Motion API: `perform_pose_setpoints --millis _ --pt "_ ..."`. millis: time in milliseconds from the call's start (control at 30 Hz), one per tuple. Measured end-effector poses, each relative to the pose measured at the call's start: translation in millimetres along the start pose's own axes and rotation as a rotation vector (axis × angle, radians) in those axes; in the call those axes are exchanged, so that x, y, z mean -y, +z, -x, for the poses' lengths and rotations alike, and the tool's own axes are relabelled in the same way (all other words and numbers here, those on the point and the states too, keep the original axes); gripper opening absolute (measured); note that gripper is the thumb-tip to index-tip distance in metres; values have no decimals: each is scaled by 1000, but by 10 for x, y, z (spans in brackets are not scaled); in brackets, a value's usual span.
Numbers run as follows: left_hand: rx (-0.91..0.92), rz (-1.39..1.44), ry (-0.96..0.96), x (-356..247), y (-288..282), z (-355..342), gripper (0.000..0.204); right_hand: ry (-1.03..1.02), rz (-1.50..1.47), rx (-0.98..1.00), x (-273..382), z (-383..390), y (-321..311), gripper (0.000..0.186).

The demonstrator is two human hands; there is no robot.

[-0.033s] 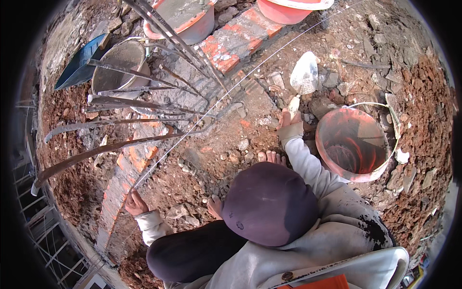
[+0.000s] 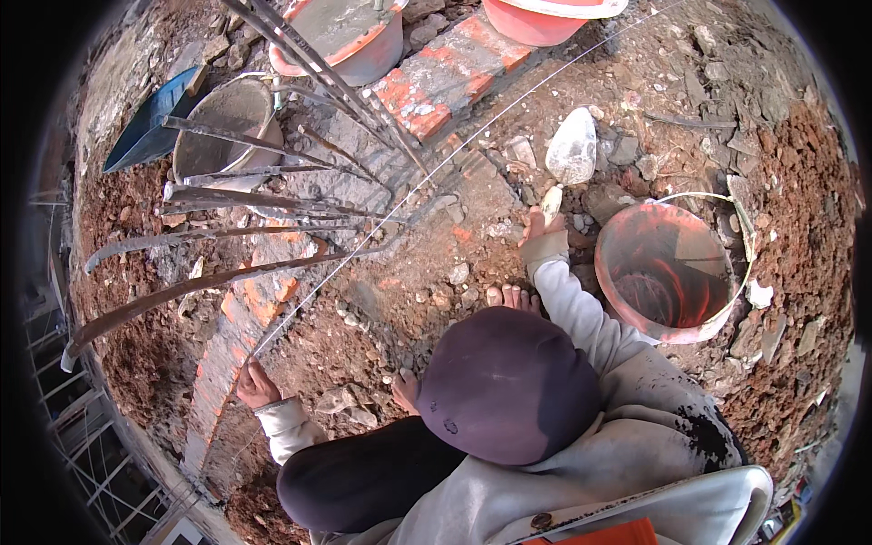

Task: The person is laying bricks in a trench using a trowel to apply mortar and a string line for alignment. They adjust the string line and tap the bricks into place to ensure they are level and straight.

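Note:
My right hand (image 2: 542,229) grips the wooden handle of a trowel (image 2: 572,150), whose pale, mortar-smeared blade points away from me over the rubble. At the left, my left hand (image 2: 258,385) has its fingers drawn together at a taut white string (image 2: 313,289). That string stretches diagonally from the fingertips to the far right, passing above a course of mortared red bricks (image 2: 222,363). The left hand is beside the edge of this brickwork, low over the soil.
Several steel bars (image 2: 213,272) stick up between two brick sections. An orange-stained bucket (image 2: 668,272) lies tilted at the right. Farther off are a mortar-filled bucket (image 2: 222,132), a blue scoop (image 2: 154,123), a mortar tub (image 2: 363,45) and a red basin (image 2: 540,23). Stones and soil cover the ground.
My right hand and the trowel have shifted very slightly to the left, with the blade a little lower in the picture. My left hand stays at the string.

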State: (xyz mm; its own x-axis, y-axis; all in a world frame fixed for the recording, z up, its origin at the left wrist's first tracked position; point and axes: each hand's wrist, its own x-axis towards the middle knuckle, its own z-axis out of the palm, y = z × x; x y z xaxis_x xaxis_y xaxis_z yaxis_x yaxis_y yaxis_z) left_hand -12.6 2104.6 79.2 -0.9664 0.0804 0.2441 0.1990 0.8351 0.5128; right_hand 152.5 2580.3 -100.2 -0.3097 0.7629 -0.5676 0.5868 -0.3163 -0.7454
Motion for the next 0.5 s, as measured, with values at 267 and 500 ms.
perform_pose_setpoints --millis 267,500 --pt "-38 -36 -35 98 88 -19 27 -71 5 -33 -64 -126 -1 40" --pt "-16 -47 -95 148 37 18 29 7 -253 105 418 7 -134 27"
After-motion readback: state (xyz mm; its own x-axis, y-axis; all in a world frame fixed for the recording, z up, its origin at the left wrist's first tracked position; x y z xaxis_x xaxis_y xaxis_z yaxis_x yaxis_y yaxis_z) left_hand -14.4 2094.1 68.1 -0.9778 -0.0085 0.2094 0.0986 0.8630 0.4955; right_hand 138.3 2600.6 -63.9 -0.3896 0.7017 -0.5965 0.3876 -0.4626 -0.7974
